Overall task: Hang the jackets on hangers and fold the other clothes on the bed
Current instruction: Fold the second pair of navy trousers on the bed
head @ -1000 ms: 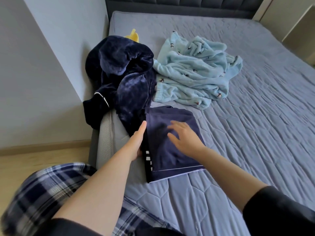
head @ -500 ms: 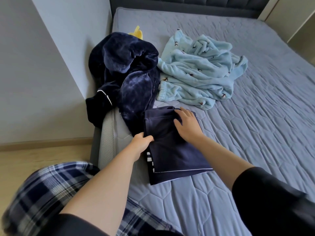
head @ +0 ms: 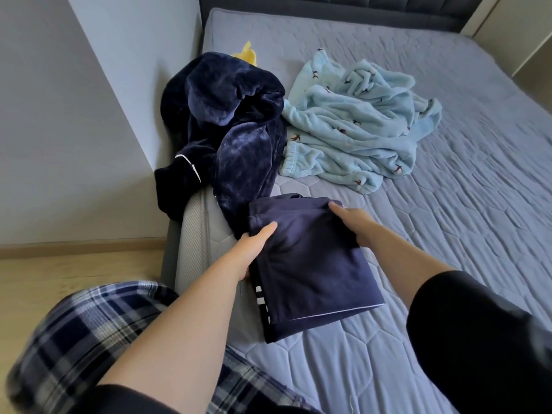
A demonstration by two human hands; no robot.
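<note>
A folded navy garment [head: 307, 270] with white stripes on its left edge lies near the bed's front left corner. My left hand [head: 251, 249] grips its left side, thumb on top and fingers underneath. My right hand [head: 355, 222] holds its far right corner, thumb on top and fingers tucked out of sight beneath the cloth. Behind it, a crumpled dark navy velvet garment [head: 233, 124] with white piping hangs over the bed's left edge. A light blue fleece garment [head: 352, 127] with small bird prints lies rumpled beside it.
The grey quilted bed [head: 448, 234] stretches away to the right. A yellow item [head: 246, 53] peeks out behind the velvet garment. A white wall corner [head: 119, 115] and wooden floor [head: 59, 273] lie to the left. My plaid trouser leg [head: 74, 339] is at the bottom left.
Both hands went from lying flat on and beside the folded navy garment to gripping its left and right sides. Its far end now looks slightly raised.
</note>
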